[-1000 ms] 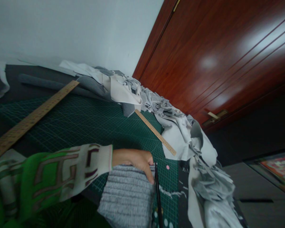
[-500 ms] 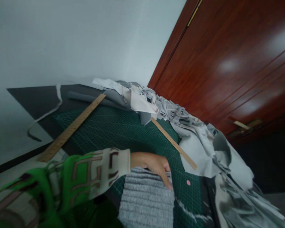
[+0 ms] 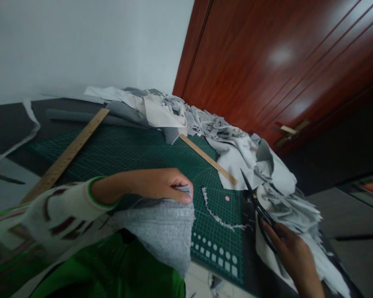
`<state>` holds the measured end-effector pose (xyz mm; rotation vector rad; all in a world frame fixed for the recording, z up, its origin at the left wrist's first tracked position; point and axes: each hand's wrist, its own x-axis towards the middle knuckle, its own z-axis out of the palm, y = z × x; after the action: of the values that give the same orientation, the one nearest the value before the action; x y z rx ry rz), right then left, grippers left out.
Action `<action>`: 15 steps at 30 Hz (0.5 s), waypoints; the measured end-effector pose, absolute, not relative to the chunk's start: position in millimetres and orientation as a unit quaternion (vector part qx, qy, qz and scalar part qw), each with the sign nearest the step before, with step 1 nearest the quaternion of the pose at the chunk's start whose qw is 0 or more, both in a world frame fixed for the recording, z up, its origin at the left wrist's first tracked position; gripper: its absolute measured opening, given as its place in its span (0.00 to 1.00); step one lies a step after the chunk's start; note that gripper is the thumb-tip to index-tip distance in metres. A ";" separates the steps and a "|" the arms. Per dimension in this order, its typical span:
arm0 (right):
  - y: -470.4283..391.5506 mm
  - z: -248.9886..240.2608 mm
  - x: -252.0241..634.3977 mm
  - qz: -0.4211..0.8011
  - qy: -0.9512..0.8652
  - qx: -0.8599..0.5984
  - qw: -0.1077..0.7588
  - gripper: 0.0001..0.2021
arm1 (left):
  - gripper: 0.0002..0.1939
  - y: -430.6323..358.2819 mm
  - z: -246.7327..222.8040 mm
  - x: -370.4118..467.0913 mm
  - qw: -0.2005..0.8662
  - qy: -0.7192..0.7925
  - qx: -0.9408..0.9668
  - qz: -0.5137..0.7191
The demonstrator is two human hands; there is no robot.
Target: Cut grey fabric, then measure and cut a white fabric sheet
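Observation:
My left hand [image 3: 170, 185] pinches the upper corner of a grey fabric piece [image 3: 168, 231], which hangs down in front of my body at the near edge of the mat. At the right, my right hand [image 3: 290, 244] grips a pair of black scissors [image 3: 257, 203] by the handles, with the tip pointing up and away. Between the hands a thin, frayed strip of trimmed fabric [image 3: 215, 216] lies curved on the green cutting mat [image 3: 136, 153]. A small pink disc [image 3: 227, 198] rests near the strip.
A long wooden ruler [image 3: 68, 157] lies across the mat's left side, and a shorter one [image 3: 208, 158] lies at the middle right. White and grey fabric scraps [image 3: 226, 136] are heaped along the back and right. Behind them stands a brown wooden door [image 3: 255, 62].
My right hand has come into view with the scissors. My left hand now holds the fabric by a corner, its ribbed face turned away. The view has shifted right, showing the frayed strip more fully.

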<state>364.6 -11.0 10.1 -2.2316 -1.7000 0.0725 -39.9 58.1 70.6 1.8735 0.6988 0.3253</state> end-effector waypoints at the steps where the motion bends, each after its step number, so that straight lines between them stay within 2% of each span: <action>1: -4.3 7.5 364.5 0.016 -0.602 -0.783 0.154 0.40 | 0.13 55.1 69.8 -41.8 0.524 0.294 0.790 0.122; 5: 10.9 -7.4 364.6 -0.055 -0.643 -0.753 0.133 0.45 | 0.15 51.9 64.7 -44.3 0.518 0.291 0.798 0.104; 8: 17.2 -19.7 369.7 -0.095 -0.683 -0.712 0.137 0.44 | 0.14 52.8 70.2 -44.8 0.493 0.280 0.814 0.128; 12: 25.7 -28.6 379.2 -0.104 -0.703 -0.693 0.122 0.35 | 0.13 51.5 94.4 -46.0 0.460 0.274 0.828 0.165; 15: 30.2 -28.1 382.1 -0.101 -0.697 -0.701 0.108 0.24 | 0.13 52.6 113.6 -47.6 0.436 0.302 0.821 0.213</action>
<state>382.1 30.2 -28.1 -2.0636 -2.0510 -0.2976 -47.6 52.6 113.6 2.0424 0.7521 0.5296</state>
